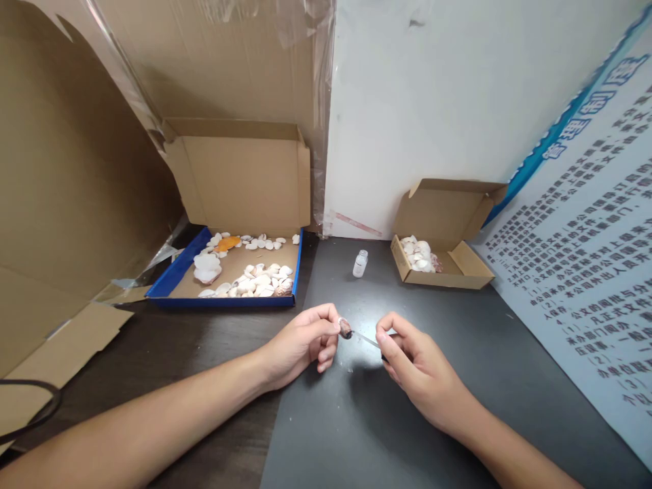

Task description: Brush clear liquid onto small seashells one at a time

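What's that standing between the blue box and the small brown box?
In the head view, a small whitish bottle stands on the dark grey surface between the blue box and the small brown box, touching neither.

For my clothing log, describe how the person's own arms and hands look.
The left forearm and right forearm are bare, with no sleeve in view. The left hand and right hand are ungloved, and no ring, watch or bracelet shows.

Bright glare on grey mat (468, 339); soft shadow nearby; edges stretched.
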`<action>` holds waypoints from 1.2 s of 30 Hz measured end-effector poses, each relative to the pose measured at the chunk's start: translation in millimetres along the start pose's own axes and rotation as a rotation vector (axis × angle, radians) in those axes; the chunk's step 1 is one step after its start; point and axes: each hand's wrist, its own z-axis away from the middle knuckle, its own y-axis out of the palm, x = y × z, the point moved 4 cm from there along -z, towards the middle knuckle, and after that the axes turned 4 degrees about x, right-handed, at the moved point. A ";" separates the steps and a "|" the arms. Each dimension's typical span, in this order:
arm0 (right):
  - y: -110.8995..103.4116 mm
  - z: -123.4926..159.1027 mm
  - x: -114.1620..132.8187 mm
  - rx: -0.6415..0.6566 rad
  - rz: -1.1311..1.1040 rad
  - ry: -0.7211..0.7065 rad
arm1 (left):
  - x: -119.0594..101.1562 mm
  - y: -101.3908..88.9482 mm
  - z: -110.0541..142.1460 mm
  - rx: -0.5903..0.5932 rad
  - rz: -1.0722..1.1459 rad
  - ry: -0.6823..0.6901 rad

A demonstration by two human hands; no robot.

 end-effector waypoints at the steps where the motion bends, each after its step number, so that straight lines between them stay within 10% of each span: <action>1: -1.9 0.6 2.3 -0.031 0.041 -0.020 | 0.1 -0.1 -0.3 0.003 0.002 -0.002; 36: -1.7 2.0 14.5 -0.126 0.360 -0.176 | 0.2 -3.9 -0.1 -0.019 0.034 0.012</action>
